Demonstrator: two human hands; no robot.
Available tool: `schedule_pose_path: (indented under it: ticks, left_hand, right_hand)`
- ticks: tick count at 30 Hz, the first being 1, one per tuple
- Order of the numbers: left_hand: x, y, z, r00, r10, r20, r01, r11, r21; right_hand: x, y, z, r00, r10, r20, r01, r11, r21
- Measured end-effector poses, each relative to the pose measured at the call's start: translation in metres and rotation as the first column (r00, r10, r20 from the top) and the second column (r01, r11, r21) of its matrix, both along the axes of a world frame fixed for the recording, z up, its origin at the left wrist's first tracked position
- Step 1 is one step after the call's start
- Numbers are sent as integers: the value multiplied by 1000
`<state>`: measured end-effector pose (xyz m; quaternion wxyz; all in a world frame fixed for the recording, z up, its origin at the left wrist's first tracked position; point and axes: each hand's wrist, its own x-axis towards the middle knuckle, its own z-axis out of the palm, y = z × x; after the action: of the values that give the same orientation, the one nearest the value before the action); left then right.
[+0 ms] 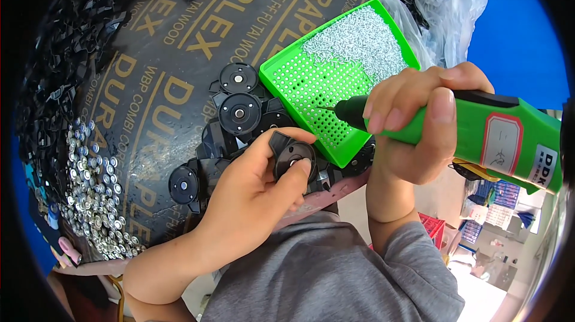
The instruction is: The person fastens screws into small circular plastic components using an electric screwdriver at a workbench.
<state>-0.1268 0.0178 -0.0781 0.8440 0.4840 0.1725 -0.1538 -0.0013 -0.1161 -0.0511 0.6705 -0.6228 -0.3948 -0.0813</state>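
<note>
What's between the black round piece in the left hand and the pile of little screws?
In the head view, the screwdriver's thin bit and the bare holed part of the green tray lie between the black disc and the screws.

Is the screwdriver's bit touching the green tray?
Cannot tell. In the head view the electric screwdriver, held in the right hand, points its bit tip over the perforated green tray, but contact or a gap isn't plain.
</note>
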Motion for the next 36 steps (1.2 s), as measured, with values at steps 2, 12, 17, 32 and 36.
schedule_pose_path:
  ticks: [2, 12, 17, 32, 36]
  left_hand:
    - [0, 1, 0, 999, -36, -10, 36, 998, 54]
    - [2, 3, -1, 996, -77, -32, 78, 997, 7]
    - [2, 4, 0, 994, -82, -73, 82, 997, -9]
    - [3, 3, 7, 992, -124, -20, 125, 991, 42]
    - [0, 5, 4, 990, -135, -29, 136, 990, 48]
  right_hand:
    - [-1, 0, -1, 1000, -8, 2, 8, 1000, 4]
    - [-33, -20, 49, 961, 273, 48, -277, 947, 160]
    - [-63, -7, 41, 986, 118, 120, -146, 953, 266]
    - [-47, -6, 49, 976, 215, -21, -209, 965, 155]
    - [-49, 16, 18, 965, 155, 212, -254, 745, 616]
